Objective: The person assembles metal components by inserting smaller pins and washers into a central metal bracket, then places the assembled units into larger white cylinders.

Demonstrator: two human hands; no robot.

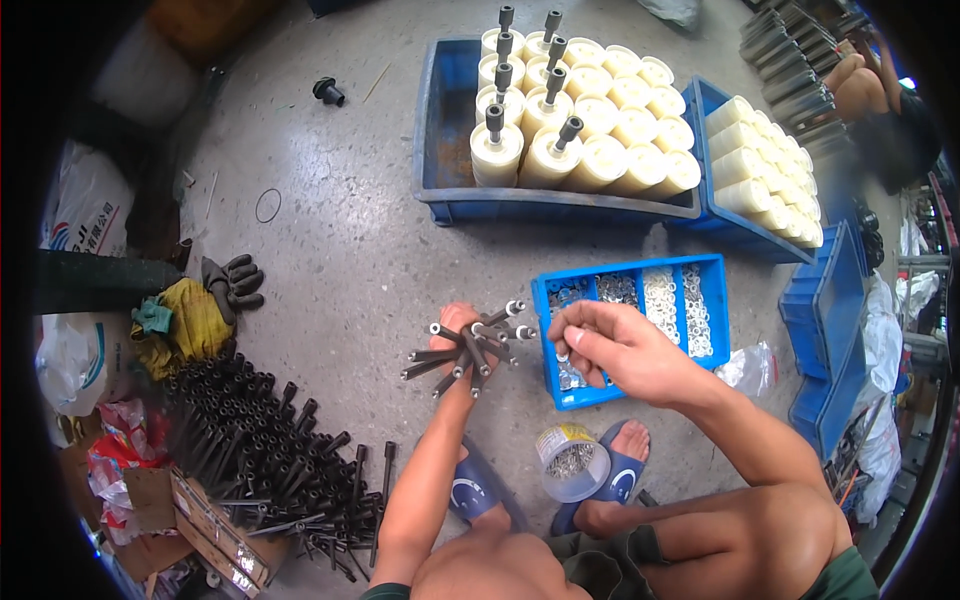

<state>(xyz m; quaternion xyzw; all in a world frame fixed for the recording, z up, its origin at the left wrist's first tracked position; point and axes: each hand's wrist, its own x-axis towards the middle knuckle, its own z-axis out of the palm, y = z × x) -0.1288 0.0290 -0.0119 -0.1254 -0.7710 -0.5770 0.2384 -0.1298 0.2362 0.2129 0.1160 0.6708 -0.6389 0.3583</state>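
My left hand [460, 318] is closed round a bundle of several black rods [468, 352], which fan out with pale metal ends showing. To its right, my right hand [625, 348] hovers over the left part of a blue divided tray [552, 385], thumb and fingers drawn together. Whatever lies between those fingertips is too small to name. Dark and silvery small parts fill the tray's left compartments. White rings [660, 300] and greyish washers [697, 320] lie in the right ones.
A blue crate [560, 205] holds cream cylinders [603, 160], some with black-headed rods upright in them. Another crate [705, 95] adjoins it. Black rods [270, 440] are heaped at left, near a dark glove [235, 283]. Between my feet stands a tub [572, 487]. Another person [860, 90] sits far right.
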